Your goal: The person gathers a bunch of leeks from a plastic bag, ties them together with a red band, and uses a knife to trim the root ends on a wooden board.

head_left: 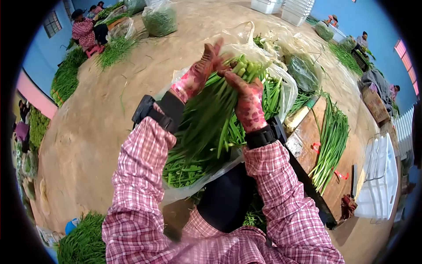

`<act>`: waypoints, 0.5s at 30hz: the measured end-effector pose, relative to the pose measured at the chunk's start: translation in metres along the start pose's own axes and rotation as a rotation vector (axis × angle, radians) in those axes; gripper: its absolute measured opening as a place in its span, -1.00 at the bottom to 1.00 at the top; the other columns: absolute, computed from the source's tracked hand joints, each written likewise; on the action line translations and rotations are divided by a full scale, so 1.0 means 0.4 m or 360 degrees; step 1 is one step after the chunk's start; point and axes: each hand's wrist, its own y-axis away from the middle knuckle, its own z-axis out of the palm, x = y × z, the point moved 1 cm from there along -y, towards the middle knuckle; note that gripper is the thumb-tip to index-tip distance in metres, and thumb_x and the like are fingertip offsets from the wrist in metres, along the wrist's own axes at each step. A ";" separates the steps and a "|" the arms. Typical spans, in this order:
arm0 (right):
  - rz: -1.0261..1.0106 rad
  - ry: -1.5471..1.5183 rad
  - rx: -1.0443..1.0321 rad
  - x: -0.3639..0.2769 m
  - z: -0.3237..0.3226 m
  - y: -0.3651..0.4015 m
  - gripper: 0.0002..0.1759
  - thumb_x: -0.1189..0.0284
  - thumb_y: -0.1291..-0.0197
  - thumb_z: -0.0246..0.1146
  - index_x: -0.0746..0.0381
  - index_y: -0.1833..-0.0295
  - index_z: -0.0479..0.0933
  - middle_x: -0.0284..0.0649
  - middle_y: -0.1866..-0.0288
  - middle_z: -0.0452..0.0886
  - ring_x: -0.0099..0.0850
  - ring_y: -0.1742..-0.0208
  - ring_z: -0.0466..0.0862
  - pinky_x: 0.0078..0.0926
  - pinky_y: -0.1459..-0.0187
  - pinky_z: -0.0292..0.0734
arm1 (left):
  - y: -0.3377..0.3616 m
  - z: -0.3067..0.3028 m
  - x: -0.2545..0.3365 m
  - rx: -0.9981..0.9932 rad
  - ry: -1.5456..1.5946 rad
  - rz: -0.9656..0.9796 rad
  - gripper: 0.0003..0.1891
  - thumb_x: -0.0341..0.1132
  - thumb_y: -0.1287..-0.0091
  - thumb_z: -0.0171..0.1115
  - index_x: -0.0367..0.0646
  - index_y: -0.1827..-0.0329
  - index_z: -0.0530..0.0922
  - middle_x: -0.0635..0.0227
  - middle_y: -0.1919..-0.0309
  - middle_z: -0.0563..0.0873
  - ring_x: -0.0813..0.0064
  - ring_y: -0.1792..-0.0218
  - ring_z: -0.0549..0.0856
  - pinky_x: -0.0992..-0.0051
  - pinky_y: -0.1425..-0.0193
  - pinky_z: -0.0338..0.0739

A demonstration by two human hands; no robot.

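Note:
My right hand (249, 97), in a pink patterned glove, is closed around the upper part of a bunch of chives (216, 103). The pale green stalk ends point up and away, while the long leaves hang down toward my lap, blurred by motion. Beside those ends, my left hand (205, 66) is raised with fingers stretched out, partly smeared. Under both hands an open clear plastic bag (187, 190) holds many more loose green leaves (184, 169).
To the right, a tied bundle of chives (330, 141) lies on a wooden board (303, 127) with red ties. White plastic crates (377, 180) stand beyond it. A leaf pile (83, 240) is at lower left. Another person (83, 33) sits among greens at upper left.

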 end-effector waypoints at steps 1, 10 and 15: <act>-0.0048 -0.0028 -0.0022 0.002 0.000 0.005 -0.68 0.54 -0.13 0.34 0.36 -0.02 0.54 -0.17 0.17 0.71 -0.42 0.16 0.70 -0.46 0.08 0.62 | -0.012 -0.020 -0.058 -0.0026 0.0315 -0.0202 -0.02 0.52 -0.27 -0.31 -0.08 -0.55 0.14 0.26 -0.35 0.47 0.39 -0.27 0.50 0.39 -0.47 0.22; -0.0044 -0.0241 -0.0062 -0.188 -0.026 0.023 -0.62 0.32 -0.19 0.31 0.29 -0.04 0.49 -0.09 0.18 0.70 -0.28 0.10 0.70 -0.34 0.02 0.61 | 0.179 -0.143 -0.217 -0.0605 -0.1397 -0.0162 -0.28 0.22 -0.52 -0.48 -0.07 -0.56 0.09 0.30 -0.53 0.21 0.45 -0.53 0.15 0.17 -0.60 -0.27; -0.0377 0.0131 -0.0316 -0.440 -0.076 -0.018 -0.58 0.20 -0.24 0.24 0.32 -0.02 0.52 -0.05 0.08 0.65 -0.12 -0.03 0.64 -0.14 -0.20 0.49 | 0.206 -0.216 -0.352 -0.0713 -0.2051 0.0413 -0.41 -0.10 -0.46 -0.14 -0.07 -0.53 0.15 0.31 -0.56 0.13 0.40 -0.57 0.07 0.08 -0.60 -0.33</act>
